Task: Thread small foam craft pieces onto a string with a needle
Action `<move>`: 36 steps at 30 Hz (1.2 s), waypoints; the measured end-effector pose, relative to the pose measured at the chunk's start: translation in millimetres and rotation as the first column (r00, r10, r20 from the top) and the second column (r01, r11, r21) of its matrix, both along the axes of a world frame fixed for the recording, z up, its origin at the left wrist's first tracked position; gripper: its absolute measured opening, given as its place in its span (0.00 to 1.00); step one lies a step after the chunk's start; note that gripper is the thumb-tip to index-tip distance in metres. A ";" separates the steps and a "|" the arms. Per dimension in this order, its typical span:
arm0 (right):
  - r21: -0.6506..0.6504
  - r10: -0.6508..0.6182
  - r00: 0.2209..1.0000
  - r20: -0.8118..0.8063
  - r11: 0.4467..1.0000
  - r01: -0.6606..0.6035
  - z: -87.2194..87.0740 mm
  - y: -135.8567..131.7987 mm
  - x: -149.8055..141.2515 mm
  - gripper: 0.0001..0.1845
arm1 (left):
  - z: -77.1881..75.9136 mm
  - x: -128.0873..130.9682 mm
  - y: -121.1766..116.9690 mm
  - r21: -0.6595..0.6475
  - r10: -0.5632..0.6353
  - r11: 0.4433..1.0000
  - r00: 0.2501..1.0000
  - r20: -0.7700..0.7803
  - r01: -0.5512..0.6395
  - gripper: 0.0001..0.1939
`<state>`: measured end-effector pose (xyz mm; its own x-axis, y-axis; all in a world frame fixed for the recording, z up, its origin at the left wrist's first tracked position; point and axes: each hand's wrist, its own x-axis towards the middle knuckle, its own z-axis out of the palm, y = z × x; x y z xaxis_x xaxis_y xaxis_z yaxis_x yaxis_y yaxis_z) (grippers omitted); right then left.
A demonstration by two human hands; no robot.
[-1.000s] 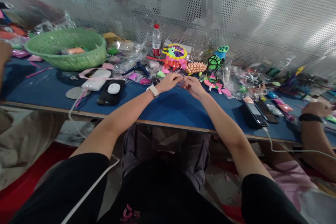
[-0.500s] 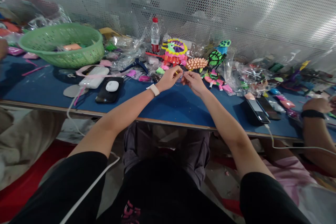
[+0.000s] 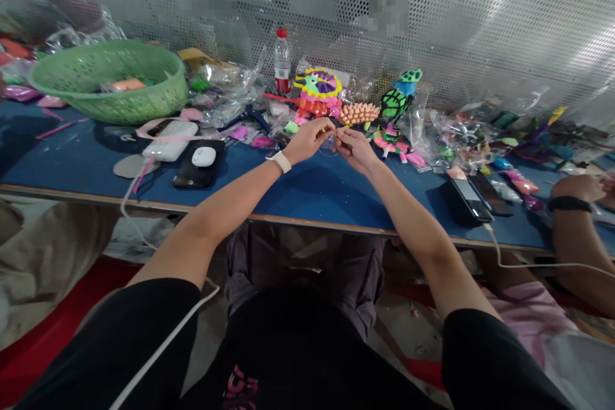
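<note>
Above the blue table (image 3: 317,195), my left hand (image 3: 310,139) and my right hand (image 3: 354,146) meet with their fingertips close together. Both are closed in a pinch. What they pinch is too small to make out; a thin clear curve, perhaps a thread or plastic edge, shows below the fingers. Just behind the hands lies a spiky orange-brown clay piece (image 3: 358,113). Beside it stands a colourful clay snail figure (image 3: 319,86) with a yellow-edged purple shell. Right of my right hand are a green and black clay turtle-like figure (image 3: 394,102) and a pink and green clay figure (image 3: 390,141).
A green basket (image 3: 113,109) stands at the left. Near it are a white power bank (image 3: 170,141) and a black phone (image 3: 196,173) with a white case on it. A bottle (image 3: 282,64) stands behind. At right are a black device (image 3: 464,202) and a co-worker's hand (image 3: 576,187).
My fingertips have come slightly closer together, and the thin clear curve shows more plainly below them. The view has shifted a little.
</note>
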<state>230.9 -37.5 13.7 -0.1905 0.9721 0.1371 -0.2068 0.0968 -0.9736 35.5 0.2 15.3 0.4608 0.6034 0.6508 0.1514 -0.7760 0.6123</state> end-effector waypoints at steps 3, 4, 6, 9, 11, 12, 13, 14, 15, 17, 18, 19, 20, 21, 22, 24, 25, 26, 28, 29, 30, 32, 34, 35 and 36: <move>-0.011 0.011 1.000 -0.001 1.000 -0.011 -0.3 -0.3 0.1 0.16 | -8.6 -1.4 8.9 0.168 0.017 0.986 0.998 -0.059 -0.007 0.11; -0.016 0.008 1.000 0.001 1.000 -0.008 -0.9 -0.1 -0.2 0.17 | -10.7 -2.1 11.1 0.218 0.026 0.976 0.997 -0.078 -0.008 0.12; -0.019 -0.005 1.000 0.005 1.000 0.005 -2.7 0.8 -1.3 0.18 | -13.5 -3.7 14.2 0.281 0.050 0.959 0.992 -0.116 -0.016 0.15; -0.008 -0.019 1.000 0.005 1.000 0.019 -4.7 2.3 -2.6 0.19 | -14.9 -6.2 16.1 0.329 0.092 0.944 0.980 -0.178 -0.029 0.17; -0.005 -0.026 1.000 0.008 1.000 0.026 -4.9 2.5 -3.0 0.19 | -15.2 -7.7 16.5 0.363 0.131 0.931 0.964 -0.230 -0.040 0.18; -0.005 -0.031 0.999 0.013 1.000 0.031 -4.7 2.5 -3.0 0.19 | -15.3 -8.3 16.6 0.387 0.160 0.921 0.953 -0.257 -0.051 0.18; -0.005 -0.035 0.999 0.018 0.999 0.036 -4.3 2.3 -3.0 0.20 | -15.5 -8.8 16.6 0.415 0.196 0.908 0.939 -0.283 -0.065 0.18; -0.001 -0.041 0.999 0.024 0.999 0.041 -4.0 2.1 -3.1 0.19 | -15.5 -9.1 16.6 0.446 0.236 0.891 0.923 -0.303 -0.081 0.19; 0.005 -0.047 0.998 0.029 0.999 0.047 -3.8 1.9 -3.1 0.19 | -15.4 -9.4 16.5 0.480 0.276 0.872 0.908 -0.316 -0.098 0.19; 0.026 -0.064 0.997 0.038 0.998 0.063 -3.7 2.0 -3.3 0.19 | -14.7 -9.6 16.0 0.546 0.339 0.830 0.879 -0.336 -0.112 0.19; 0.039 -0.072 0.997 0.040 0.997 0.071 -3.9 2.2 -3.3 0.19 | -14.0 -9.7 15.6 0.577 0.362 0.809 0.865 -0.347 -0.108 0.19; 0.049 -0.080 0.996 0.042 0.996 0.078 -4.3 2.7 -3.3 0.20 | -13.2 -9.7 15.0 0.606 0.382 0.790 0.852 -0.359 -0.098 0.19; 0.058 -0.088 0.995 0.045 0.995 0.085 -4.7 3.2 -3.2 0.21 | -12.3 -9.8 14.2 0.632 0.399 0.770 0.838 -0.371 -0.087 0.18; 0.065 -0.094 0.994 0.052 0.994 0.091 -5.2 3.8 -3.0 0.21 | -11.4 -9.7 13.3 0.653 0.418 0.753 0.824 -0.382 -0.079 0.18; 0.071 -0.103 0.993 0.063 0.993 0.098 -5.7 4.5 -2.8 0.21 | -10.4 -9.5 12.2 0.670 0.436 0.738 0.811 -0.390 -0.074 0.17; 0.089 -0.124 0.988 0.092 0.989 0.116 -6.9 6.0 -2.2 0.20 | -8.7 -8.3 9.8 0.686 0.466 0.723 0.790 -0.399 -0.080 0.16; 0.106 -0.139 0.985 0.106 0.986 0.128 -7.6 6.6 -1.9 0.19 | -8.0 -7.2 8.6 0.686 0.476 0.723 0.782 -0.403 -0.086 0.16; 0.129 -0.158 0.980 0.120 0.981 0.142 -8.4 7.2 -1.4 0.18 | -7.4 -5.8 7.3 0.682 0.483 0.725 0.774 -0.409 -0.092 0.16; 0.188 -0.204 0.967 0.153 0.967 0.175 -10.1 8.1 -0.5 0.15 | -6.4 -2.4 4.9 0.674 0.493 0.733 0.758 -0.427 -0.097 0.16; 0.216 -0.229 0.958 0.173 0.958 0.190 -11.0 8.3 -0.1 0.14 | -5.9 -0.6 3.8 0.672 0.497 0.735 0.750 -0.436 -0.096 0.16; 0.242 -0.252 0.948 0.194 0.949 0.203 -11.8 8.5 0.3 0.14 | -5.4 1.2 2.7 0.672 0.502 0.735 0.743 -0.444 -0.095 0.16; 0.280 -0.285 0.930 0.232 0.935 0.217 -13.0 8.6 1.0 0.15 | -4.4 4.5 0.7 0.674 0.515 0.732 0.727 -0.454 -0.098 0.16; 0.301 -0.306 0.916 0.259 0.927 0.225 -13.5 8.7 1.5 0.15 | -3.4 7.5 -0.9 0.675 0.529 0.730 0.711 -0.463 -0.104 0.17; 0.306 -0.318 0.910 0.267 0.923 0.233 -13.5 8.8 1.7 0.15 | -3.0 8.9 -1.4 0.674 0.533 0.731 0.704 -0.468 -0.106 0.17; 0.308 -0.330 0.904 0.273 0.920 0.243 -13.2 8.8 2.0 0.15 | -2.8 10.2 -1.6 0.670 0.535 0.734 0.699 -0.473 -0.108 0.17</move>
